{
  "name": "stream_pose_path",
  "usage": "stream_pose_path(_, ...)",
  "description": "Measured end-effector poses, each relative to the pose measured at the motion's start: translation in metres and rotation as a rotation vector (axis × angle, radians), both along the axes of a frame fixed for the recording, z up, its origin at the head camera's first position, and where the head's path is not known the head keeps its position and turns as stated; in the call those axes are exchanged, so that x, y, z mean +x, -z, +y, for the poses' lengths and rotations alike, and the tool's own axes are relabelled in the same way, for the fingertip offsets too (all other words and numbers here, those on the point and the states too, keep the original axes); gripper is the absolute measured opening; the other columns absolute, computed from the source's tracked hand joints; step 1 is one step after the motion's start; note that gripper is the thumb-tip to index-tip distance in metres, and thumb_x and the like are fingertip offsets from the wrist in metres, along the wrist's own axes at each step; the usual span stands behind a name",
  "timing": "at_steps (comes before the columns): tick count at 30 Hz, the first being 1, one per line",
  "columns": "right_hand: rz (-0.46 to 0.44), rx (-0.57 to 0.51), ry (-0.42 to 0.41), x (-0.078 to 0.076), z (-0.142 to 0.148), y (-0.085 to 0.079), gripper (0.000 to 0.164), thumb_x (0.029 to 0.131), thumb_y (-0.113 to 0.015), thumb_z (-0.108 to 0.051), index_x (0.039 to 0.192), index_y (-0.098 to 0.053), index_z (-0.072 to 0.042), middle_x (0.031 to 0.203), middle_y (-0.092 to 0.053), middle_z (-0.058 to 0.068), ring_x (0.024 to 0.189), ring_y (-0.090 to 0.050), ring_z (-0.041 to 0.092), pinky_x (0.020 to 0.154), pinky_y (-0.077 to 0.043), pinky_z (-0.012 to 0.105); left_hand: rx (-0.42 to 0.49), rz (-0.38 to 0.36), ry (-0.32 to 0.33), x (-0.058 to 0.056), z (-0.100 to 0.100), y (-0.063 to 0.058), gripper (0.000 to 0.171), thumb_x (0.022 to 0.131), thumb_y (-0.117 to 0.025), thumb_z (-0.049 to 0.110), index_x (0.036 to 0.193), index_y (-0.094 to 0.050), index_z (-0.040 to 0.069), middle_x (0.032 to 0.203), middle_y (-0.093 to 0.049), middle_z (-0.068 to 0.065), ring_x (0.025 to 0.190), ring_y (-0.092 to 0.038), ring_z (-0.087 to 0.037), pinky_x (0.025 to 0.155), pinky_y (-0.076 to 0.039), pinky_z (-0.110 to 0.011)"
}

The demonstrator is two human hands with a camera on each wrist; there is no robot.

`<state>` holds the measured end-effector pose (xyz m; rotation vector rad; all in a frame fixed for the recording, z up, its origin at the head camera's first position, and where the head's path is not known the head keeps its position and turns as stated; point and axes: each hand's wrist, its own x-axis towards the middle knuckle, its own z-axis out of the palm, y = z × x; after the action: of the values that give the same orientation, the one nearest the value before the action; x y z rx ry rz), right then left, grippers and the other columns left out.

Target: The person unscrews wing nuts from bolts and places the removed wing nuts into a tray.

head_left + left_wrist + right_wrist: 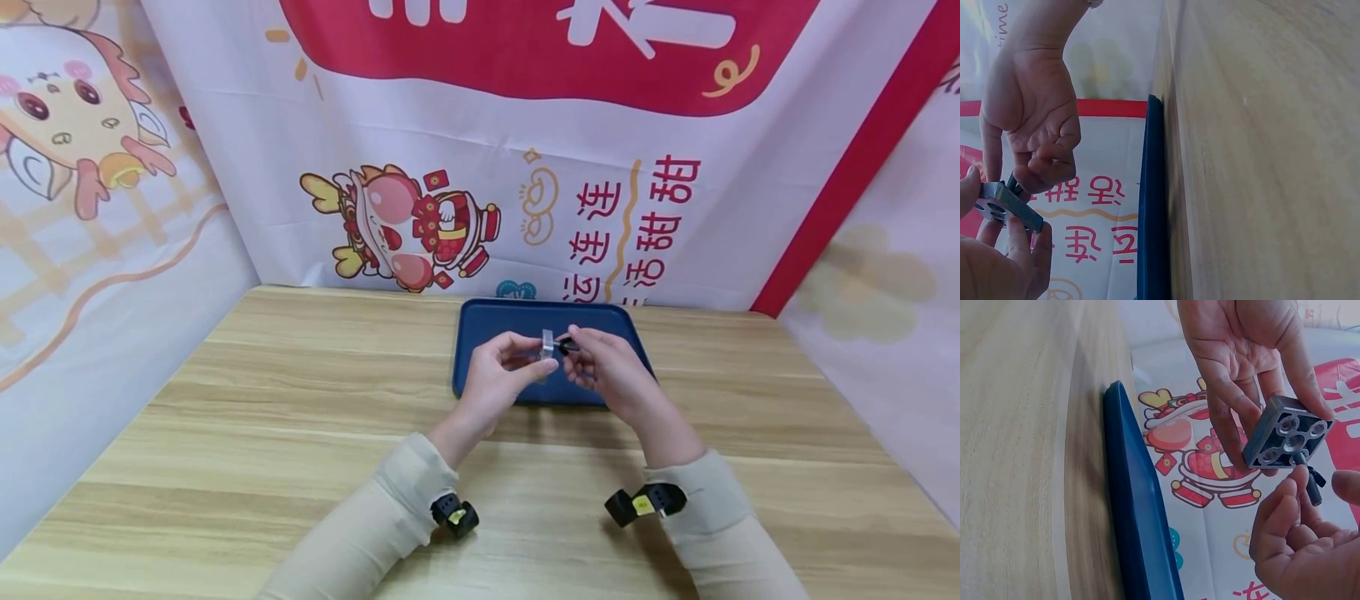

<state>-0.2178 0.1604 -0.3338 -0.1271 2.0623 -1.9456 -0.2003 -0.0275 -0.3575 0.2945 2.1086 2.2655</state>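
My left hand (498, 367) grips a square metal block (1280, 442) by its edges, thumb on one side and fingers on the other. In the right wrist view the block's recessed face shows several round holes. A threaded bolt (1315, 495) with a black part stands at one corner hole of that face. My right hand (611, 371) pinches the bolt between thumb and fingers, close beside the block. Both hands are over the blue tray (468, 333). How deep the bolt sits in the hole I cannot tell.
The tray lies at the back of the wood-grain table (225, 433), near the printed cloth backdrop (480, 125). Patterned cloth also hangs at the left and right. A black camera sits on each wrist, over the beige sleeves.
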Motion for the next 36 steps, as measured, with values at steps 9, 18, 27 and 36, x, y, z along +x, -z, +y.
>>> stream_pose_path(9,-0.004,-0.050,0.055,-0.0013,-0.0017,0.0010,0.025,0.101,-0.058,-0.032,0.110,-0.064,-0.009,0.084,-0.065,-0.006,0.080,-0.060,0.009,0.081,-0.055,0.022,0.002,0.009,0.001,-0.0010,0.0012,0.0019,0.029,0.087,-0.077,0.012,0.114,-0.068,0.006,0.117,-0.071,-0.012,0.103,-0.068,-0.030,0.082,-0.061,-0.031)
stream_pose_path(18,0.048,-0.023,0.024,-0.0025,-0.0004,0.0017,0.034,0.102,-0.058,-0.020,0.128,-0.056,0.002,0.096,-0.063,-0.005,0.089,-0.060,0.010,0.089,-0.055,0.023,-0.012,0.011,-0.002,-0.0015,0.0005,0.0027,0.030,0.087,-0.077,0.013,0.115,-0.068,0.007,0.117,-0.071,-0.011,0.103,-0.067,-0.028,0.083,-0.061,-0.031)
stream_pose_path(27,0.094,0.004,0.002,-0.0028,0.0008,0.0023,0.027,0.100,-0.059,-0.013,0.125,-0.058,-0.003,0.105,-0.062,-0.003,0.098,-0.062,0.012,0.092,-0.054,0.024,-0.015,0.008,-0.002,-0.0009,-0.0003,0.0021,0.030,0.087,-0.077,0.014,0.116,-0.068,0.007,0.116,-0.071,-0.011,0.102,-0.067,-0.026,0.084,-0.061,-0.031)
stream_pose_path(36,0.128,0.066,-0.004,-0.0023,0.0009,0.0021,0.032,0.098,-0.060,-0.005,0.129,-0.055,-0.003,0.111,-0.059,0.000,0.104,-0.060,0.013,0.094,-0.055,0.023,-0.005,0.006,0.004,-0.0003,-0.0009,0.0014,0.031,0.087,-0.077,0.013,0.116,-0.068,0.007,0.115,-0.071,-0.012,0.097,-0.067,-0.019,0.084,-0.061,-0.031)
